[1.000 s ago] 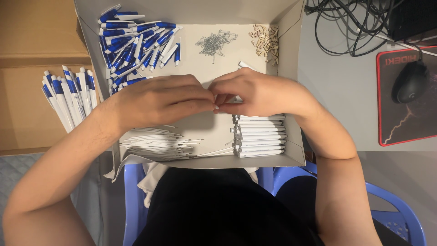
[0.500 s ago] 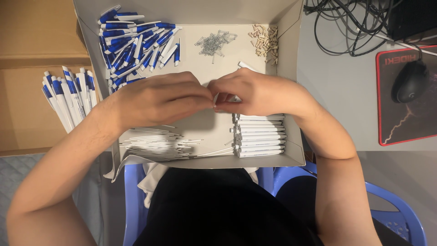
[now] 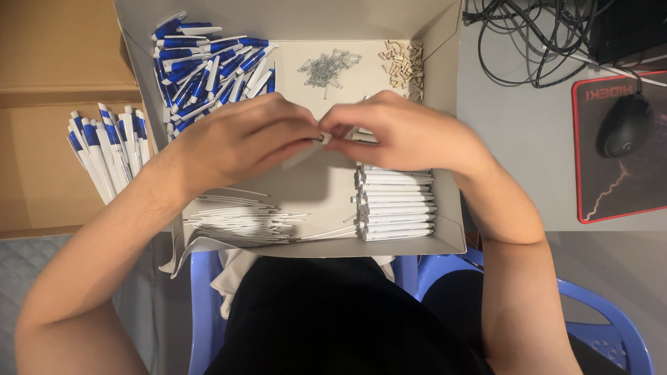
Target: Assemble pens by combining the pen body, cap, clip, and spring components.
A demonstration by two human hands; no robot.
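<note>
Your left hand and right hand meet at frame centre over shallow cardboard tray, fingertips pinching both ends of small white pen part. Blue-and-white pen pile upper left of tray. Springs and small beige pieces top centre. White barrels stacked lower right, thin refills lower left. Mouse on worktop, right edge.

Grey desk with cardboard box, mousepad, cables
</note>
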